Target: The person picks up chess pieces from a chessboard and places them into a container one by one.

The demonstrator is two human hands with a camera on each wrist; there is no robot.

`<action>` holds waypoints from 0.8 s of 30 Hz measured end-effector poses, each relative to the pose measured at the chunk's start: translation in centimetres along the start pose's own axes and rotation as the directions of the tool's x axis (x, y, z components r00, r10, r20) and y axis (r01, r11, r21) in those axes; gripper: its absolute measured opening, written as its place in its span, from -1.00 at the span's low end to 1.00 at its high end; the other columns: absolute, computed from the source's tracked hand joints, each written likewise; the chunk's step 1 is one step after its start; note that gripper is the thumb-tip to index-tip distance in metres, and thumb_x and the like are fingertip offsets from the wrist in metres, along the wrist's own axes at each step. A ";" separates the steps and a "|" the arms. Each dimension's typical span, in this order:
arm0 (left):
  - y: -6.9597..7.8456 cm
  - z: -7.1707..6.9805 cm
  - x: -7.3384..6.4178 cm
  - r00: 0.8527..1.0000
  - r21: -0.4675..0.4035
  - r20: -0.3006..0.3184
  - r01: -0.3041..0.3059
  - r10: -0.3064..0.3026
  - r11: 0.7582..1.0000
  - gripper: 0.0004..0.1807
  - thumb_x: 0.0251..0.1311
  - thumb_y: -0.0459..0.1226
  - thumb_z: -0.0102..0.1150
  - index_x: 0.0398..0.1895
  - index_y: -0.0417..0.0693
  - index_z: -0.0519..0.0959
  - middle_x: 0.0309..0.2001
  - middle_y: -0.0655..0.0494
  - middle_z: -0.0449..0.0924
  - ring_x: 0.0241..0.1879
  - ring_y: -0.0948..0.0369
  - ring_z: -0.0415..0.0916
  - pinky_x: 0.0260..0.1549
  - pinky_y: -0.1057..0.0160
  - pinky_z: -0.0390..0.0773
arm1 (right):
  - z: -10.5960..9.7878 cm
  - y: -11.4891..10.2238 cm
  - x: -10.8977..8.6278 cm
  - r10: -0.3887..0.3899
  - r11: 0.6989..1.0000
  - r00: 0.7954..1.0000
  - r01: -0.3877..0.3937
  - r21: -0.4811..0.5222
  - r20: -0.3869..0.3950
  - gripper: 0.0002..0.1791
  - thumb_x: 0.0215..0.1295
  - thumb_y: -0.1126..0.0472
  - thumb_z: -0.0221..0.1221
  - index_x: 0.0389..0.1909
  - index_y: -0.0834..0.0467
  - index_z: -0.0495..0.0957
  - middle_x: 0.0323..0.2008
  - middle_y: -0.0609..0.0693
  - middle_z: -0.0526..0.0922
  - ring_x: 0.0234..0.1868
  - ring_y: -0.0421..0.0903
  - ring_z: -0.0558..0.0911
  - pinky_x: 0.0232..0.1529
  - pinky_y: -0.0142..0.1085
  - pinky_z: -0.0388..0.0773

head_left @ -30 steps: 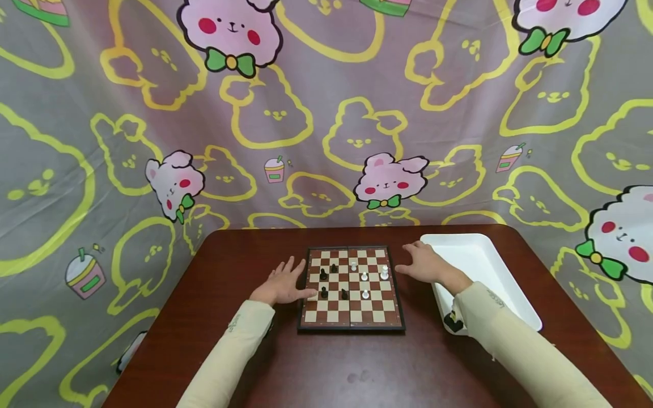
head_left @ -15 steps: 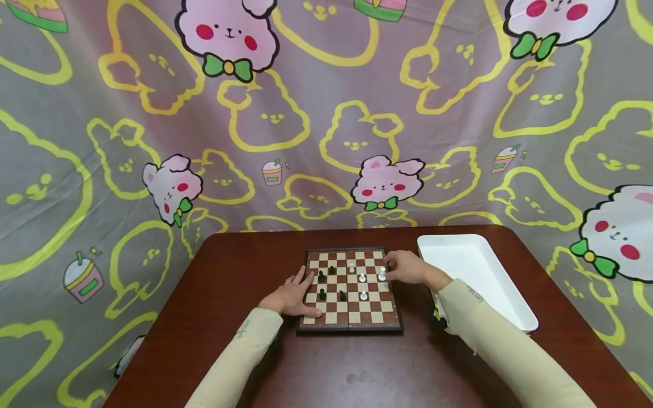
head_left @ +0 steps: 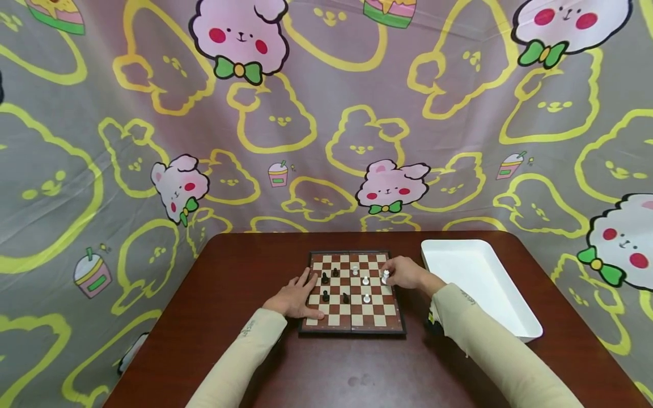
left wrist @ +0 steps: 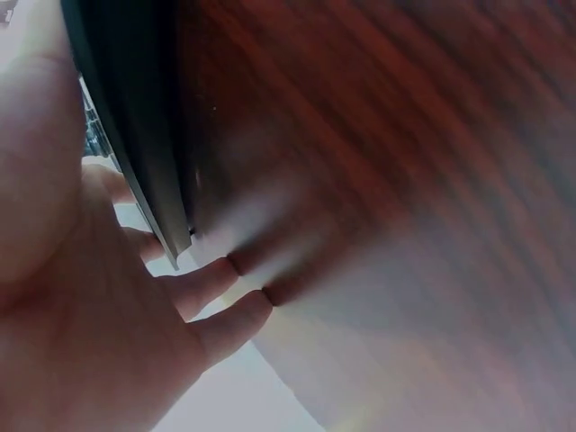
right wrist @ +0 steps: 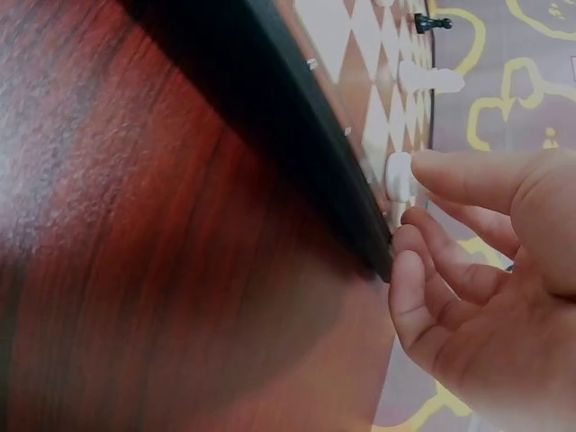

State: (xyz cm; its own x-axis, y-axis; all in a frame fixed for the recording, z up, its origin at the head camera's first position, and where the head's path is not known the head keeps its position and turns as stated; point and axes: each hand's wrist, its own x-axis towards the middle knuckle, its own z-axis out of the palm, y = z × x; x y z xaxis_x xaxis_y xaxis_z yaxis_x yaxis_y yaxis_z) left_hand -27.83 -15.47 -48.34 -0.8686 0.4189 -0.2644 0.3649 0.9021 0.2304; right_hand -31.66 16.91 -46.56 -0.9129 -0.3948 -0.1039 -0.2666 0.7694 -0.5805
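Note:
A folding chessboard (head_left: pixel 334 320) with brown and cream squares lies on the table. My left hand (head_left: pixel 293 299) rests on its left edge with fingers spread. In the left wrist view, some fingertips (left wrist: pixel 247 315) reach the tabletop and others lie at the board's dark side. My right hand (head_left: pixel 408 273) is at the right edge, its thumb and curled fingers pinching a white chess piece (head_left: pixel 386 277). The right wrist view has the thumb (right wrist: pixel 441 171) against that piece (right wrist: pixel 399 176). Other white pieces (head_left: pixel 365 280) and several black pieces (head_left: pixel 325 278) stand on the board.
A white rectangular tray (head_left: pixel 474 272) stands right of the board, partly behind the right sleeve. The brown wooden table (head_left: pixel 245 260) ends at a patterned cloth (head_left: pixel 316 141) hanging behind it.
My right hand has moved left from beside the tray to the white piece at the board's edge. My left hand has slid right onto the board's left edge.

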 end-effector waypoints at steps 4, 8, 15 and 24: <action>0.1 0.0 0.0 1.000 -0.004 0.004 0.004 -0.004 1.000 0.19 -0.07 0.34 0.20 0.52 0.04 -0.11 0.50 -0.07 -0.36 0.37 -0.22 -0.03 0.13 -0.17 0.27 | 0.2 0.2 -0.1 -0.030 0.999 0.999 0.029 -0.032 -0.020 -0.95 0.11 0.32 0.32 -0.40 0.14 0.67 -0.32 -0.07 0.66 -0.33 -0.17 0.56 -0.31 -0.24 0.51; 0.1 0.0 0.1 1.000 -0.002 0.003 0.005 -0.005 1.000 0.19 -0.07 0.35 0.19 0.53 0.05 -0.12 0.50 -0.07 -0.36 0.37 -0.22 -0.04 0.14 -0.18 0.25 | 0.2 0.4 0.0 -0.034 0.999 0.999 0.033 -0.029 -0.032 -0.97 0.12 0.29 0.33 -0.43 0.16 0.66 -0.39 -0.13 0.64 -0.37 -0.20 0.52 -0.32 -0.26 0.48; 0.0 -0.1 0.3 1.000 0.010 -0.002 -0.001 0.001 1.000 0.19 -0.06 0.34 0.19 0.53 0.04 -0.13 0.50 -0.08 -0.36 0.36 -0.22 -0.03 0.12 -0.17 0.28 | 0.1 0.5 -0.2 -0.067 0.998 0.997 0.067 -0.011 -0.047 -0.96 0.13 0.32 0.30 -0.39 0.16 0.69 -0.36 -0.08 0.66 -0.40 -0.19 0.51 -0.37 -0.26 0.47; 0.0 0.1 0.2 1.000 0.024 -0.004 0.002 -0.002 1.000 0.19 -0.06 0.35 0.18 0.52 0.03 -0.12 0.50 -0.09 -0.34 0.36 -0.21 -0.01 0.13 -0.19 0.27 | -0.3 1.2 -0.3 -0.089 0.994 0.995 0.091 0.055 -0.041 -0.95 0.21 0.28 0.27 -0.38 0.09 0.70 -0.35 -0.13 0.65 -0.39 -0.19 0.52 -0.38 -0.25 0.46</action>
State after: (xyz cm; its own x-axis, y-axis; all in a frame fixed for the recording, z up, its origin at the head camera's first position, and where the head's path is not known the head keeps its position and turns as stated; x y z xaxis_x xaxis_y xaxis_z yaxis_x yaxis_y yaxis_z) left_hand -27.94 -15.39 -48.44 -0.8706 0.4171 -0.2611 0.3713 0.9050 0.2078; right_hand -31.80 18.14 -46.96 -0.8974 -0.4407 -0.0185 -0.3313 0.7011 -0.6314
